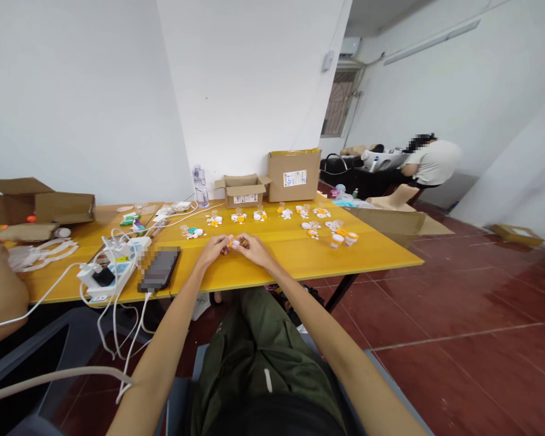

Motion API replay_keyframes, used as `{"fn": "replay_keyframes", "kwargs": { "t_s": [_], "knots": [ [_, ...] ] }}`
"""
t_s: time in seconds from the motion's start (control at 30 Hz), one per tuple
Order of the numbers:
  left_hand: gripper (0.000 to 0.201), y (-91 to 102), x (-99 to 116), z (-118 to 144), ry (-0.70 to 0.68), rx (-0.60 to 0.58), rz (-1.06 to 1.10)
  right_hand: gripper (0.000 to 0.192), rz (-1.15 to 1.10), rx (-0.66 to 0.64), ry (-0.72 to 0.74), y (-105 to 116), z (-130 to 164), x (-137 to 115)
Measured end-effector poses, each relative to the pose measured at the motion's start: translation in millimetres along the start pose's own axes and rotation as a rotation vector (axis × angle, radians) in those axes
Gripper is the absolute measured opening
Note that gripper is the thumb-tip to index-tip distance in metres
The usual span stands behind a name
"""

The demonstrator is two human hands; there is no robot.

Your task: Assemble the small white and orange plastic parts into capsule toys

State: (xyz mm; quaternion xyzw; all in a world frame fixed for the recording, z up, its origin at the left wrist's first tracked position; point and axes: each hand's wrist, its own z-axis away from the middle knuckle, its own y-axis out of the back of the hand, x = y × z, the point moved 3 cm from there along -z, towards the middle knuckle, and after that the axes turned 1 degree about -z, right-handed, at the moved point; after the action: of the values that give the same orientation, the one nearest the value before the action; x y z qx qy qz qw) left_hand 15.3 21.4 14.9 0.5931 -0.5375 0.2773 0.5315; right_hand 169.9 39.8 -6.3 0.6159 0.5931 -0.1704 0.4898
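Over the near part of the yellow table, my left hand (215, 249) and my right hand (253, 249) are close together. Their closed fingertips grip a small white-and-orange piece (235, 243) between them; its exact kind is too small to make out. Beyond my hands lie small piles of white and orange parts with clear cups, among them a pile (238, 218) straight ahead. A pile with a teal part (193, 232) sits to the left. Farther right stand two clear cups with orange rims, one cup (336, 241) beside another cup (351, 238).
A small open carton (244, 191) and a taller closed carton (294, 175) stand at the wall beside a plastic bottle (200, 186). Left are a phone (159, 269), a power strip (118, 270) with cables, and another person's arm (2, 287). A person (433, 160) sits far right.
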Motion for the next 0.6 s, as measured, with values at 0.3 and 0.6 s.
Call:
{"fn": "replay_keyframes", "kwargs": {
  "t_s": [0.3, 0.6],
  "knots": [
    [0.047, 1.0, -3.9, -1.1, -0.002, -0.001, -0.003, 0.029, 0.019, -0.017, 0.043, 0.2, 0.5, 1.8],
    [0.048, 0.5, 1.0, -0.2, -0.004, 0.000, -0.002, 0.029, -0.018, -0.023, 0.065, -3.6, -1.4, 7.2]
  ]
}}
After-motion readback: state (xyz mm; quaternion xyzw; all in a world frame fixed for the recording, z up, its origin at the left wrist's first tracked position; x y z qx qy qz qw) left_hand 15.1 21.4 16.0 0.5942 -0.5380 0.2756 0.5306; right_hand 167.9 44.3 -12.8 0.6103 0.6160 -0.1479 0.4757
